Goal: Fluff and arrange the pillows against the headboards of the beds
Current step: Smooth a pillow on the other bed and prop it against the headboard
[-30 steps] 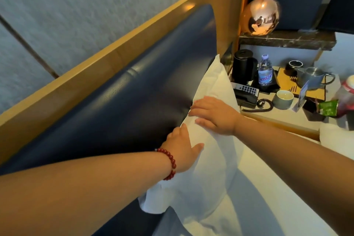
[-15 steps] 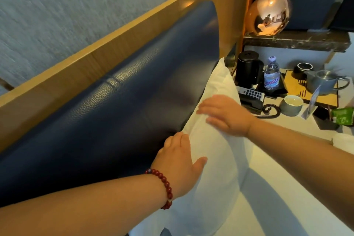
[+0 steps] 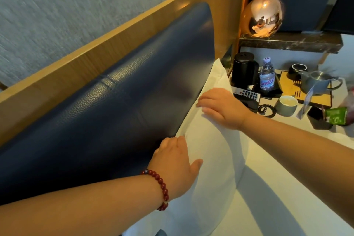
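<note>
Head cam, L hand (image 3: 175,161) + R hand (image 3: 222,108) flat on white pillow (image 3: 210,168), propped on blue headboard (image 3: 124,120)

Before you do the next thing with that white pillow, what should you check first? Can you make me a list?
1. Pillow standing up against the blue headboard: ok, it leans on it.
2. Left hand on the pillow: ok, it rests flat on the near end.
3. Right hand on the pillow: ok, it presses on the top edge.
4. Pillow's far corner clear of the black kettle: cannot tell, they sit close together in the view.
5. Pillow's bottom edge settled on the bed: cannot tell, the left arm hides part of it.
</note>
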Available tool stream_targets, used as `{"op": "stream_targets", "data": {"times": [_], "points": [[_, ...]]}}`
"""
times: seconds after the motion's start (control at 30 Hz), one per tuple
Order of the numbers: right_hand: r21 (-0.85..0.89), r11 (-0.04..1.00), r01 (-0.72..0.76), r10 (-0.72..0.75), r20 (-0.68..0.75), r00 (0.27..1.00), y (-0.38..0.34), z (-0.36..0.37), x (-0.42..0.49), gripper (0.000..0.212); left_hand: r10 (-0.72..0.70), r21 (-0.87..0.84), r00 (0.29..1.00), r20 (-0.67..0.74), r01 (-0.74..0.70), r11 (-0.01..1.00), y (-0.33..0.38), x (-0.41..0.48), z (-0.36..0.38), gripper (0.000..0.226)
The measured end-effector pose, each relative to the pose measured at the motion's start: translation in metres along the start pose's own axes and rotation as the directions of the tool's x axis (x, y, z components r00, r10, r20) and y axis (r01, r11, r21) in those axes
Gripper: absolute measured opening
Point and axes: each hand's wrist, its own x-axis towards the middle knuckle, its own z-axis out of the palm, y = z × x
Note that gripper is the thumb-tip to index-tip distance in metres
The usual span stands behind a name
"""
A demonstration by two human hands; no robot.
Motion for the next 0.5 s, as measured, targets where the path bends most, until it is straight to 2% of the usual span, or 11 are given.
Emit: {"op": "stream_targets", "data": {"times": [0.07,0.13,0.17,0.2,0.23,0.27,0.3,0.33,0.37,0.43,0.5], "points": [[-0.025,0.995,-0.093,0.094,0.048,0.994,0.013,-0.009,0.008,0.045,-0.001,0.017,1.0,0.018,0.001,1.0,0.001,0.0,0.001,0.057],[-0.109,0.964,-0.241,0.252,0.101,0.962,0.028,-0.015,0.021,0.042,-0.013,0.024,0.999,0.045,0.012,1.0,0.0,-0.001,0.0,0.056],[-0.077,0.931,-0.357,0.364,0.118,0.924,0.032,-0.015,0.027,0.043,-0.021,0.018,0.998,0.052,0.02,1.0,0.0,0.0,-0.001,0.056],[0.044,0.878,-0.477,0.472,0.097,0.876,0.031,-0.011,0.032,0.043,-0.025,0.016,0.998,0.05,0.024,1.0,0.0,0.001,-0.002,0.055],[0.292,0.761,-0.579,0.587,0.07,0.807,0.025,-0.004,0.035,0.044,-0.024,0.021,0.999,0.043,0.023,1.0,0.0,0.002,-0.004,0.055],[0.597,0.55,-0.584,0.682,0.082,0.727,0.014,0.001,0.036,0.044,-0.015,0.028,0.999,0.037,0.014,1.0,0.0,0.004,-0.006,0.059],[0.817,0.325,-0.476,0.726,0.108,0.68,0.006,0.008,0.035,0.042,0.002,0.035,0.999,0.036,-0.003,0.999,-0.001,0.006,-0.007,0.065],[0.927,0.15,-0.344,0.747,0.122,0.654,-0.001,0.011,0.032,0.042,0.024,0.042,0.999,0.041,-0.025,0.999,-0.002,0.008,-0.007,0.072],[0.96,0.073,-0.271,0.765,0.121,0.633,-0.004,0.012,0.026,0.041,0.044,0.053,0.998,0.05,-0.047,0.997,-0.003,0.008,-0.006,0.079],[0.948,0.099,-0.301,0.8,0.104,0.591,-0.012,0.004,0.004,0.037,0.065,0.066,0.995,0.072,-0.069,0.995,-0.003,0.008,-0.005,0.085],[0.887,0.174,-0.428,0.859,0.076,0.506,-0.024,0.001,-0.029,0.032,0.056,0.042,0.994,0.094,-0.061,0.997,-0.001,0.007,-0.006,0.086]]}}
